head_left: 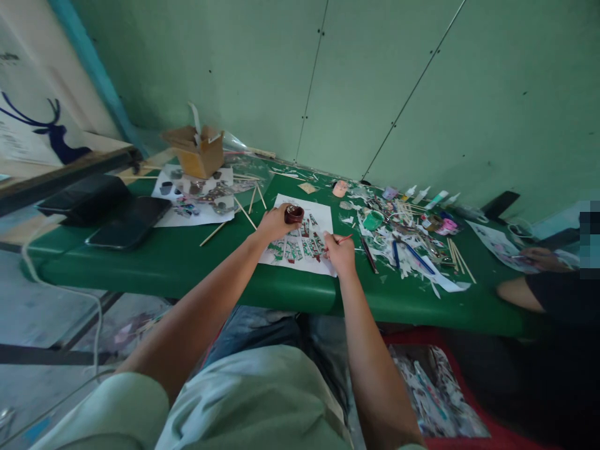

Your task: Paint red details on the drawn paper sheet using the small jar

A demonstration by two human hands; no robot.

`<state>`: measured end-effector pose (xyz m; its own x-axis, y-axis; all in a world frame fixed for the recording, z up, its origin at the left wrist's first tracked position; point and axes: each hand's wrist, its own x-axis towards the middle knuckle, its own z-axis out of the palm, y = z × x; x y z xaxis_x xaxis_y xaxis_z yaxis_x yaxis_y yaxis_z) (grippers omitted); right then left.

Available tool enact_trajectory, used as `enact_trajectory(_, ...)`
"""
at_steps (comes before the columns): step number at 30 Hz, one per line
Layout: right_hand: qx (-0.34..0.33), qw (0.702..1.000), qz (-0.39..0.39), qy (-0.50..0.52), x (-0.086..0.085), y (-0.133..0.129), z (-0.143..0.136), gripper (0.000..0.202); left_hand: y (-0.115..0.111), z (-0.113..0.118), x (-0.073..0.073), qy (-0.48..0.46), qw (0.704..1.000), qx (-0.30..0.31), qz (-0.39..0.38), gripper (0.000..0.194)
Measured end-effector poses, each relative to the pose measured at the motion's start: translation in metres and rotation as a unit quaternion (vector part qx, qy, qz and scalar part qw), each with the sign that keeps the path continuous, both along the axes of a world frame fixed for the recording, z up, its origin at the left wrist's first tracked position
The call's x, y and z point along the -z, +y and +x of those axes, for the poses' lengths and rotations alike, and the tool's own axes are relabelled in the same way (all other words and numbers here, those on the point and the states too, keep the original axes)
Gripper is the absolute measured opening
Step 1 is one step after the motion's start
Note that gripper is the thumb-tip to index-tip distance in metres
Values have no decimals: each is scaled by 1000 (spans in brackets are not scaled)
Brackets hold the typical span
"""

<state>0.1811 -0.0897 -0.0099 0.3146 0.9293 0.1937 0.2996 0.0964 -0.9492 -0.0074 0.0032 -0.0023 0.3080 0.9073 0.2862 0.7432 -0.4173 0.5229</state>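
My left hand (272, 225) is closed around a small dark reddish-brown pot (295, 215), holding it over the upper part of a white sheet of paper (325, 217). Small green, red and white patterned pieces (293, 251) cover the middle of that sheet. At the sheet's right edge, my right hand (341, 255) pinches a thin red-ended stick (345, 239), perhaps a brush; its other end is hard to make out. The pot's contents cannot be seen clearly.
A cardboard box (199, 153) stands on another covered sheet at left, beside a dark phone (129, 222). Paper scraps, blue-handled tools (416, 256), a green lump (373, 220) and small tubes (435, 200) crowd the right. Another person's hand (539, 257) works farther right.
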Motion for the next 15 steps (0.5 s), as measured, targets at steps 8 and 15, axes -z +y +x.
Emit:
enact_trajectory(8,-2,1000,-3,-16,-1,0,0,40,-1,0,-1,10,1000,-4,4,70)
enact_trajectory(15,-1,1000,-1,-25,-1,0,0,40,-1,1,-3,13,1000,-5,-6,68)
